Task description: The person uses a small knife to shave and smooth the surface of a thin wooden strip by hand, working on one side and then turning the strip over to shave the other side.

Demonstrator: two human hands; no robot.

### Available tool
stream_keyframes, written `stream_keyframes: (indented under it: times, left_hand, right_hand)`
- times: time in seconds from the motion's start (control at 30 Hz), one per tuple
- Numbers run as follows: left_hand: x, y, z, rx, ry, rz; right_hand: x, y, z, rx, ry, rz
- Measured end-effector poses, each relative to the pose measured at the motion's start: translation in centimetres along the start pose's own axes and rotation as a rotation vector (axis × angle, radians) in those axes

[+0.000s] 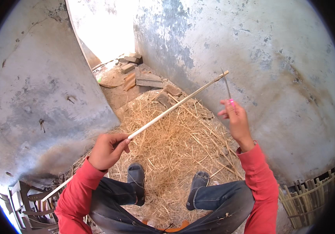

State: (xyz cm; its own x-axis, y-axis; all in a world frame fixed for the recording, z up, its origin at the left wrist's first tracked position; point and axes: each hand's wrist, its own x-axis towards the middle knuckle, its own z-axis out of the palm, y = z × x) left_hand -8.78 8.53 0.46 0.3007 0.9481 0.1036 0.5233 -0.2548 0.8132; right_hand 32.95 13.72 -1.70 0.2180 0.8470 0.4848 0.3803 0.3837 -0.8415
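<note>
My left hand point(108, 151) is closed around a long, pale, peeled stick point(171, 110), which looks like wood or bamboo. From this grip the stick slants up to the far right, and its other end passes behind my left forearm to the lower left. My right hand point(237, 123) is closed on the pink handle of a thin-bladed knife point(227, 86). The blade points up and crosses the stick close to its darker, knobbly far tip; whether they touch, I cannot tell.
Straw and shavings point(175, 136) cover the ground around my slippers. Bricks and broken blocks point(148, 80) lie by the bright opening. Worn plaster walls point(269, 50) stand on both sides. A slatted basket point(310, 199) is at the lower right, a wooden frame point(38, 206) at the lower left.
</note>
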Motion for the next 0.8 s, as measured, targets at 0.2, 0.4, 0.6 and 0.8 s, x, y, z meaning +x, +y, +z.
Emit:
stream_keyframes:
  times: [0.2, 0.4, 0.6, 0.8]
  left_hand:
    - [0.2, 0.5, -0.4, 0.002, -0.004, -0.03]
    - [-0.5, 0.3, -1.1, -0.028, -0.035, -0.067]
    - [-1.3, -0.4, -1.8, -0.109, -0.016, -0.078]
    - [-1.8, 0.0, -2.2, -0.231, -0.125, -0.143]
  right_hand:
    - [1.0, -1.3, 2.9, 0.051, -0.196, 0.159]
    - [2.2, -1.2, 3.0, -0.09, -0.058, 0.05]
    - [1.8, -2.6, 3.6, -0.042, 0.034, 0.126]
    - [2.0, -0.6, 3.8, -0.095, 0.073, -0.094]
